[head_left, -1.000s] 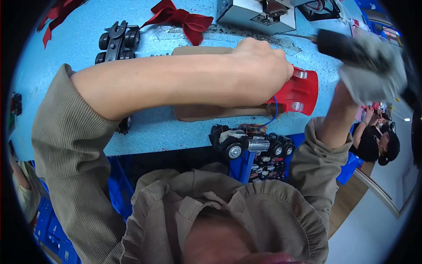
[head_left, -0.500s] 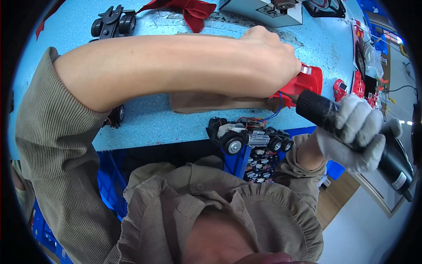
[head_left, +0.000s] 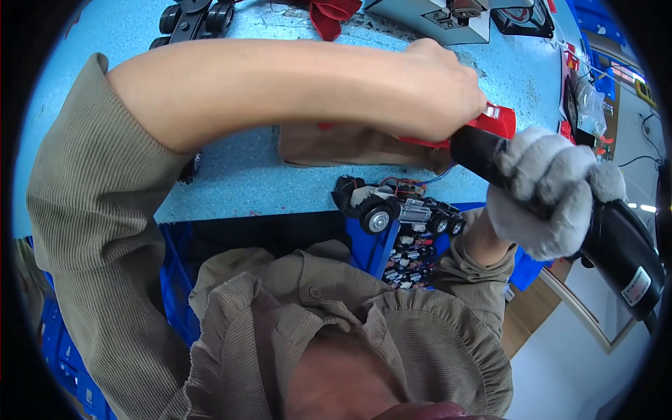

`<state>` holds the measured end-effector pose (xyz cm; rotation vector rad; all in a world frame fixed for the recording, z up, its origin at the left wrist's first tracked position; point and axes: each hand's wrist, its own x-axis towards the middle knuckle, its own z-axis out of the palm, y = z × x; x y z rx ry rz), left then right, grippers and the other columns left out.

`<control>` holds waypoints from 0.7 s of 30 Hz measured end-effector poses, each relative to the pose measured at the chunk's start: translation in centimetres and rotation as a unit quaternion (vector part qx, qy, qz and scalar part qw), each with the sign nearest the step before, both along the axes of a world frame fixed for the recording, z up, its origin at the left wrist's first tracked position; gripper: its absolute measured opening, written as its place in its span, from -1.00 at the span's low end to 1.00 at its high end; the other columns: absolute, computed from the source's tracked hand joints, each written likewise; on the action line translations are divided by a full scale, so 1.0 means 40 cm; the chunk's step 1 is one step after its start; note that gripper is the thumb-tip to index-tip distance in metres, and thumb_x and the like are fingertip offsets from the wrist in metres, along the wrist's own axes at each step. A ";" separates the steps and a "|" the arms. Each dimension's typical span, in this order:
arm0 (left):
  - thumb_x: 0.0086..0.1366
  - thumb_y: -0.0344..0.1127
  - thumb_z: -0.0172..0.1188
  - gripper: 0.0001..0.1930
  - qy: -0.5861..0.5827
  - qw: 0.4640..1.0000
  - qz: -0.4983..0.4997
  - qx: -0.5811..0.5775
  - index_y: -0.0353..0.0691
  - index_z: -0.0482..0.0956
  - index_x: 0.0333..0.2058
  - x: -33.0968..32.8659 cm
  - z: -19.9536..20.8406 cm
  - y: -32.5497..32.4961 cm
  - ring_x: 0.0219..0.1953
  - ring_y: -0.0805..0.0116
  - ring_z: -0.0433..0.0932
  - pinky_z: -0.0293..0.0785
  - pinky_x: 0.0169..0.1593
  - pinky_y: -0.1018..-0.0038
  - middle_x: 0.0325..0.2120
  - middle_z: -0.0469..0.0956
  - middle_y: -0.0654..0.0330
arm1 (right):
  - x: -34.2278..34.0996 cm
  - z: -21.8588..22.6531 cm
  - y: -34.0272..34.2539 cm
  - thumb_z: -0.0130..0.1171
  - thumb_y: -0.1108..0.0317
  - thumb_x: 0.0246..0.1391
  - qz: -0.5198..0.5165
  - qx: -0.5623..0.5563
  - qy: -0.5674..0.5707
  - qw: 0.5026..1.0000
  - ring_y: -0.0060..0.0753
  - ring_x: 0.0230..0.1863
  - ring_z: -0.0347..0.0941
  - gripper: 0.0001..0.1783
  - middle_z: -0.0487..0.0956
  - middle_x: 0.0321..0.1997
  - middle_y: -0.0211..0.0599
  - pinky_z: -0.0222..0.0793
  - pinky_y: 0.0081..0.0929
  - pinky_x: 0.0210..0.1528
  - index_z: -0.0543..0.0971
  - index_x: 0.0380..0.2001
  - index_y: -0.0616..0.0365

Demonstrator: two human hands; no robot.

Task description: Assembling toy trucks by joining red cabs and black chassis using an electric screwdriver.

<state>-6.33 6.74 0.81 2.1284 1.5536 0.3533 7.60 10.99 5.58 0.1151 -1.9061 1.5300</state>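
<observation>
My bare left hand reaches across the bench with curled fingers, gripping a red plastic shell like a toy truck's cab. Most of the shell is under the hand and forearm, over a brown pad. Wrapped around a black electric screwdriver is my gloved right hand. The screwdriver's front end is at the shell, beside my left hand; its bit cannot be seen. Nearer to me, a black toy truck chassis with silver-hubbed wheels lies at the bench edge, with thin red and blue wires.
Another black wheeled chassis lies at the far left. Red cloth, a grey metal box and a black-framed fan are along the back. Below the bench edge, a blue crate holds several small parts.
The screwdriver and my right hand have moved left and look larger. Its bit, visible against the shell before, is now hidden. My left hand keeps its hold; the whole view has shifted slightly.
</observation>
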 end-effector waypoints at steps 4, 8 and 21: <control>-0.02 -0.37 0.20 -0.68 -0.129 0.991 0.006 -0.044 -0.40 0.47 -0.26 -0.072 -0.008 -0.049 -0.19 0.00 0.50 0.43 -0.09 0.29 -0.38 0.51 -0.11 | -0.003 -0.016 -0.005 -0.13 0.35 -0.02 -0.026 -0.007 0.022 0.999 -0.59 -0.71 0.20 -0.72 0.25 -0.65 -0.50 0.26 -0.53 -0.59 0.34 -0.17 0.04; -0.05 -0.38 0.22 -0.48 -0.228 0.956 0.089 0.163 -0.41 0.34 -0.07 -0.080 -0.060 -0.099 -0.04 0.04 0.40 0.34 0.02 0.27 -0.16 0.41 -0.15 | 0.013 -0.007 -0.016 0.00 0.49 0.02 -0.020 -0.033 0.032 0.999 -0.33 -0.69 0.30 -0.70 0.33 -0.65 -0.35 0.36 -0.30 -0.59 0.24 -0.17 0.04; -0.21 -0.30 0.32 -0.41 -0.268 0.935 0.150 0.178 -0.33 0.26 -0.18 0.001 -0.151 -0.126 -0.14 0.03 0.34 0.35 -0.06 0.24 -0.25 0.32 0.00 | -0.270 0.083 0.161 0.12 0.36 0.00 -0.205 -0.108 0.086 0.969 -0.60 -0.72 0.31 -0.87 0.39 -0.64 -0.44 0.25 -0.62 -0.67 0.43 -0.48 0.17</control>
